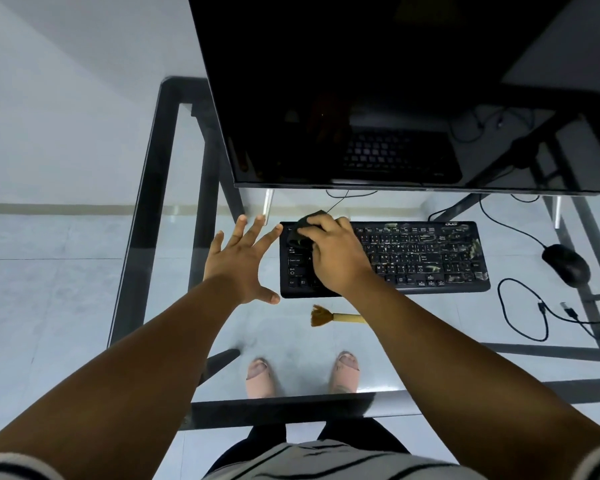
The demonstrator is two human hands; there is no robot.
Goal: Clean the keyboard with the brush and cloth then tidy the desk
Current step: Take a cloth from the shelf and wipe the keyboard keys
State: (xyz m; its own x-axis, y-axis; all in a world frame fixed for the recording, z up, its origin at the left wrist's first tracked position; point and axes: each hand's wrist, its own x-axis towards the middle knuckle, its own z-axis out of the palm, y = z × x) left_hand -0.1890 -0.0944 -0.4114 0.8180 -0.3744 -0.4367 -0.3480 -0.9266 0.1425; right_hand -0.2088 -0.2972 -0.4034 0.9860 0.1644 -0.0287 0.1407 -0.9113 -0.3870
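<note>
A black keyboard (426, 258) lies on the glass desk (291, 341), its right half smeared with pale grime. My right hand (336, 254) grips a dark cloth (303, 226) and presses it on the keyboard's upper left corner. My left hand (239, 265) hovers with fingers spread just left of the keyboard, holding nothing. A small brush (333, 317) with brown bristles and a pale wooden handle lies on the glass in front of the keyboard, partly hidden under my right forearm.
A large dark monitor (378, 91) stands behind the keyboard. A black mouse (567, 264) sits to the right, with loose black cables (548, 317) coiled near the right edge. My feet show through the glass below.
</note>
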